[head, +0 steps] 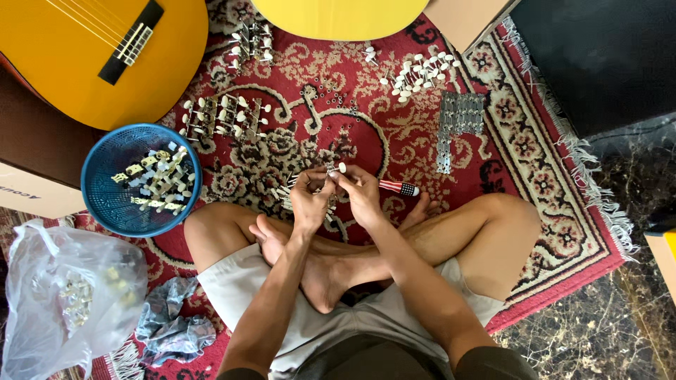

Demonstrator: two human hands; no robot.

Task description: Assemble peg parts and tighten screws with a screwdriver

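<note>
While the person is sitting cross-legged on the red patterned rug [535,176], the left hand [310,200] and right hand [362,197] are pinching one small tuning peg [336,169] between them above the ankles, both grips narrow on it. A red-handled screwdriver [398,187] is lying just beside the right hand. Loose pegs [415,70] are scattering ahead; a blue basket [95,176] of peg assemblies is standing left, near a guitar [63,63].
</note>
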